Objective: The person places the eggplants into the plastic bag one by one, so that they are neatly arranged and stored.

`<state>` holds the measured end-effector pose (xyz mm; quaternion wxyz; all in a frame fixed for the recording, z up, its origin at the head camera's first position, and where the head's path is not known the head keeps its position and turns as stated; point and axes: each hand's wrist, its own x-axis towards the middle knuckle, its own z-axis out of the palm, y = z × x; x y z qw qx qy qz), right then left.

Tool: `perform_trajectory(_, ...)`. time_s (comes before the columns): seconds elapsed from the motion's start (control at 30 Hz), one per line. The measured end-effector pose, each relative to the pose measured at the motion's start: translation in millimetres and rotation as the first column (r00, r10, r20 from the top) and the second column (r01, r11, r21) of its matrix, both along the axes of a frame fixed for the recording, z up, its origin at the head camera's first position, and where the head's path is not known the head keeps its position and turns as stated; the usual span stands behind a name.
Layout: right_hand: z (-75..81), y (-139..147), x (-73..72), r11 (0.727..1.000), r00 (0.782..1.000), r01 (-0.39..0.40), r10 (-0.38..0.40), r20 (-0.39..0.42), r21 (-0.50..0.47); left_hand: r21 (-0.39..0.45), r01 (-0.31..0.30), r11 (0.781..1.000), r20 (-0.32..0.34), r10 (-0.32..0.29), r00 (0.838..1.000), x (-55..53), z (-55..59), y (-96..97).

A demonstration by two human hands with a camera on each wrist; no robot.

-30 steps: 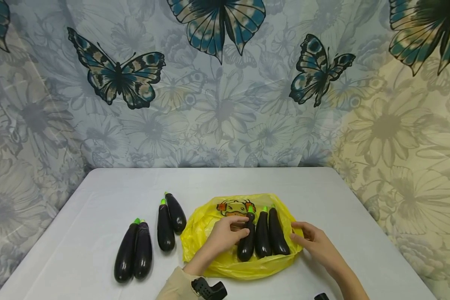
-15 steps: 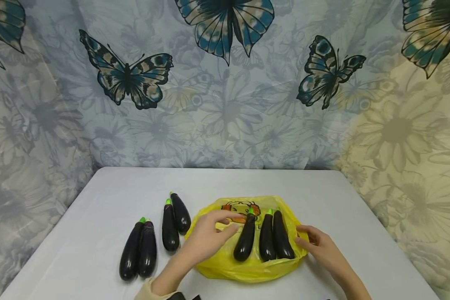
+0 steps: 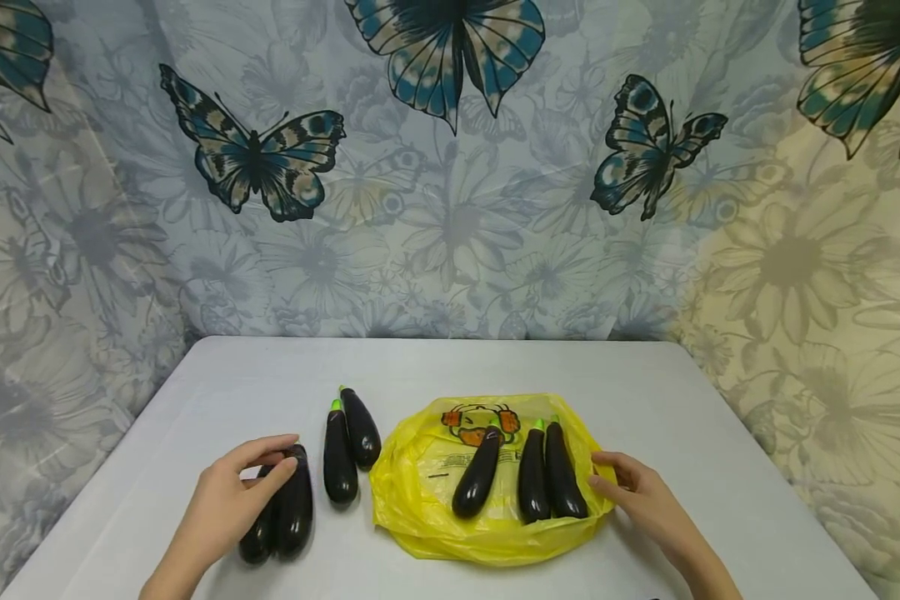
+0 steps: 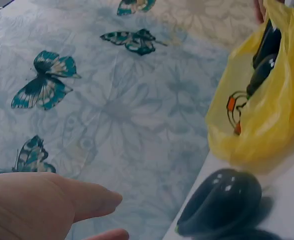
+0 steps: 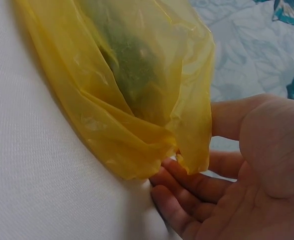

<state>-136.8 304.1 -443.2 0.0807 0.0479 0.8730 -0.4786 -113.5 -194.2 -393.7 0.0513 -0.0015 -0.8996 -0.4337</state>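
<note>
On the white desk (image 3: pixel 270 375), covered in a fine weave, a left pair of eggplants (image 3: pixel 295 517), glossy, dark and club-shaped, is partly hidden by the left hand (image 3: pixel 221 500). Its fingers and thumb are held loosely spread over their upper ends; whether the skins are touched cannot be told. Just beside, a second pair of eggplants (image 3: pixel 340 462), green-stemmed, is laid between that hand and the yellow bag (image 3: pixel 412 517). In this crinkled, translucent plastic, printed in black and orange, a tilted eggplant (image 3: pixel 477 475) is set apart from two eggplants (image 3: pixel 532 475), which are placed close together near the right hand (image 3: pixel 641 496). By it, the bag's thin, creased right edge is pinched between thumb and fingers.
</note>
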Motion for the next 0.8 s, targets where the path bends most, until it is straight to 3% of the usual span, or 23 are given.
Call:
perform_trajectory(0.23,0.1,0,0.2,1.0,1.0,0.014,-0.015,0.006,0.005,-0.013,-0.061,0.998,0.005,0.061,0.998,-2.7,-20.2,-39.7)
perform_trajectory(0.43,-1.3,0,1.7,1.0,1.0,0.019,-0.019,0.003,0.006,0.026,-0.015,1.0,0.056,0.014,0.998,-5.0,-32.9,-57.2)
perform_trajectory(0.57,-1.7,1,1.6,1.0,1.0,0.019,-0.019,0.006,0.01,0.112,0.032,0.993,0.066,-0.04,0.997,-7.1,-39.9,-64.9)
perform_trajectory(0.67,-2.0,1,1.2,1.0,1.0,0.017,-0.017,0.01,0.004,0.246,0.088,0.965,0.12,-0.12,0.985,-9.6,-46.0,-70.5)
perform_trajectory(0.8,-2.0,1,0.1,1.0,1.0,0.008,-0.008,0.004,-0.005,0.391,0.134,0.91,0.207,-0.229,0.951,-13.0,-53.3,-79.1)
